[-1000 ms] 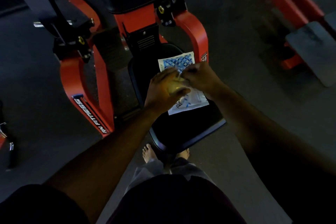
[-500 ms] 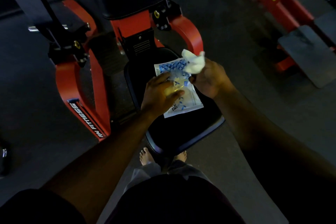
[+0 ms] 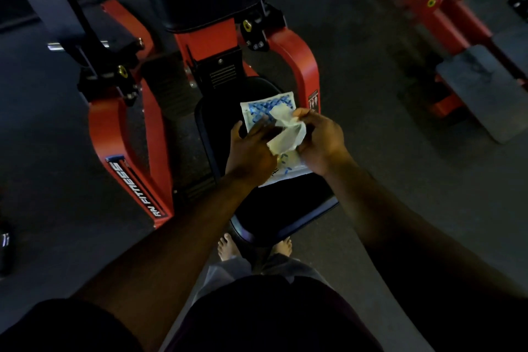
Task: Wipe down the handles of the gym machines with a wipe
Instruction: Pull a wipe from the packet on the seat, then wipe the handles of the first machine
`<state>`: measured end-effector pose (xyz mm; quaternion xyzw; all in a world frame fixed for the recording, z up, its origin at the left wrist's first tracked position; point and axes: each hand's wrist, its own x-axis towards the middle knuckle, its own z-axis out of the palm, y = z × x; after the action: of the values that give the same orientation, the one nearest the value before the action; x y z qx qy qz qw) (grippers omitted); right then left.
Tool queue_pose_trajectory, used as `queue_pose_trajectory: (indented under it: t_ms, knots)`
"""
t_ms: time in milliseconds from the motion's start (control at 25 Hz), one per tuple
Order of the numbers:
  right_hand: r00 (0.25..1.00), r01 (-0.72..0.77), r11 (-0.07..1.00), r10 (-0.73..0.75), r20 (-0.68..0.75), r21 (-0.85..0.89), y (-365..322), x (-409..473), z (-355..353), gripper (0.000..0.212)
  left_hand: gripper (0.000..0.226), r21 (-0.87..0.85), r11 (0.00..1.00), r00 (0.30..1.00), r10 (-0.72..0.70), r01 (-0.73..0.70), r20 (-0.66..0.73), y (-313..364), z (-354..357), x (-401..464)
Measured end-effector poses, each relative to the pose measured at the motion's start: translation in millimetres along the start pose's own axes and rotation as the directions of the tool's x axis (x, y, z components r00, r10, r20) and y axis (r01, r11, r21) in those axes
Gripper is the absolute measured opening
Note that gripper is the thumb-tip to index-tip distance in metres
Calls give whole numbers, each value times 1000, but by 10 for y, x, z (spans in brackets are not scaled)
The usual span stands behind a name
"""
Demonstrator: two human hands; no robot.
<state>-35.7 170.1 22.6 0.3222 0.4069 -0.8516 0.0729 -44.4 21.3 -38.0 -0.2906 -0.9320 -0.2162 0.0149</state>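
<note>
Both hands are over the black seat (image 3: pixel 285 208) of the red gym machine (image 3: pixel 125 134). Right hand (image 3: pixel 323 143) pinches a crumpled white wipe (image 3: pixel 287 134) between thumb and fingertips, held just above the wipes packet (image 3: pixel 265 107) lying on the seat. Left hand (image 3: pixel 251 151) has its fingers loosely spread, resting on the packet and touching the wipe's edge.

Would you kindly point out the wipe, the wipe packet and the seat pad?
wipe (image 3: pixel 287 134), head view, middle of the crumpled sheet.
wipe packet (image 3: pixel 258 110), head view, blue-patterned top part.
seat pad (image 3: pixel 285 206), head view, bare front part.
</note>
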Motion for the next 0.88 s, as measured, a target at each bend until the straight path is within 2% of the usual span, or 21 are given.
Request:
queue_pose_trajectory:
  t_ms: [80, 160, 200, 280, 320, 360, 400, 440, 480, 520, 560, 680, 760, 880]
  knots:
    - [996, -67, 995, 63, 60, 76, -6, -31, -26, 23, 54, 77, 995, 997, 54, -58, 51, -17, 6, -29]
    - [993, -71, 997, 69, 92, 16, -3, -68, -25, 23, 54, 123, 986, 992, 107, -115, 69, 22, -95, 21]
    - [996, -46, 999, 48, 75, -19, 2, -71, -26, 24, 53, 143, 983, 984, 91, -113, 154, 60, -170, 82]
    - [999, 11, 998, -7, 50, -67, -2, -91, -10, 32, 53, 185, 982, 941, -30, -36, 337, 105, -285, 198]
    - [998, 31, 996, -27, 58, -80, -11, -105, 0, 36, 47, 126, 991, 929, -89, 46, 360, 110, -326, 237]
    - [996, 52, 995, -45, 79, -89, -27, -122, 15, 39, 39, -30, 982, 932, -168, 188, 320, 94, -354, 262]
    - [993, 76, 992, -65, 103, -100, -42, -140, 25, 40, 31, -293, 890, 929, -291, 351, 229, 94, -407, 257]
    - [988, 103, 989, -88, 128, -110, -56, -160, 40, 42, 27, -575, 695, 890, -430, 432, 149, 105, -440, 239]
    - [981, 137, 984, -119, 151, -116, -73, -185, 58, 45, 31, -773, 482, 839, -532, 413, 117, 152, -502, 215]
    - [970, 176, 977, -152, 190, -121, -88, -216, 85, 50, 38, -863, 327, 804, -577, 384, 139, 186, -557, 187]
    - [954, 215, 969, -181, 241, -125, -97, -237, 103, 56, 38, -894, 256, 804, -570, 369, 169, 226, -618, 169]
    - [892, 315, 940, -247, 380, -128, -156, -360, 194, 62, 14, -910, 250, 843, -512, 330, 165, 331, -849, 114]
    - [884, 325, 933, -242, 400, -153, -229, -427, 284, 61, 4, -932, 177, 823, -540, 316, 176, 338, -1015, 111]
    - [851, 400, 889, -270, 449, -224, -291, -472, 433, 55, 8, -956, 12, 766, -601, 294, 228, 363, -1257, 88]
